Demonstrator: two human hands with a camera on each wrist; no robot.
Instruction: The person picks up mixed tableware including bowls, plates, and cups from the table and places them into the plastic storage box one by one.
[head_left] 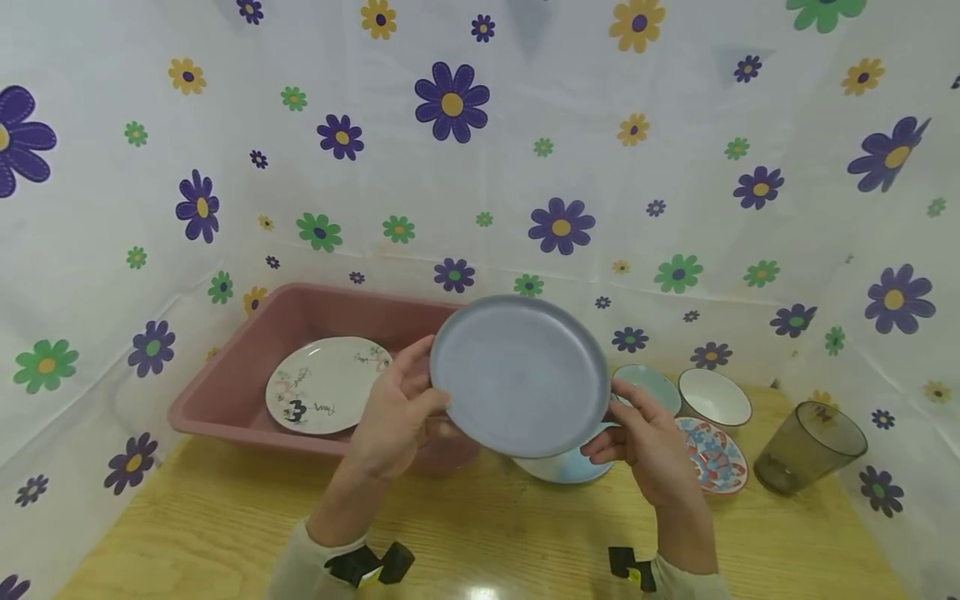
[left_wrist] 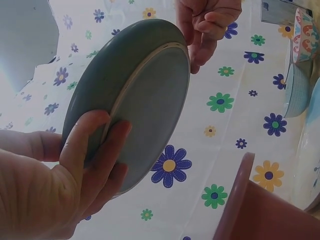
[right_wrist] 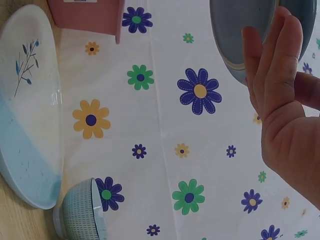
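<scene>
A round grey-blue plate (head_left: 521,375) is held up above the table, its inner face toward the head camera. My left hand (head_left: 401,412) grips its left edge, thumb on the rim and fingers spread beneath, as the left wrist view shows on the plate's underside (left_wrist: 150,110). At the opposite edge my right hand (head_left: 645,437) holds the rim between thumb and fingers; in the right wrist view its fingers (right_wrist: 275,70) lie along the underside. Partly hidden below the plate is a white and light-blue plate (right_wrist: 32,110) on the table.
A pink basin (head_left: 225,400) at the left contains a white oval plate (head_left: 322,387) with printed decoration. On the right stand a pale green bowl (head_left: 648,387), a white bowl (head_left: 716,397), a red-and-blue patterned dish (head_left: 712,457) and a tinted glass (head_left: 806,450). Flowered sheeting surrounds the wooden table (head_left: 480,533).
</scene>
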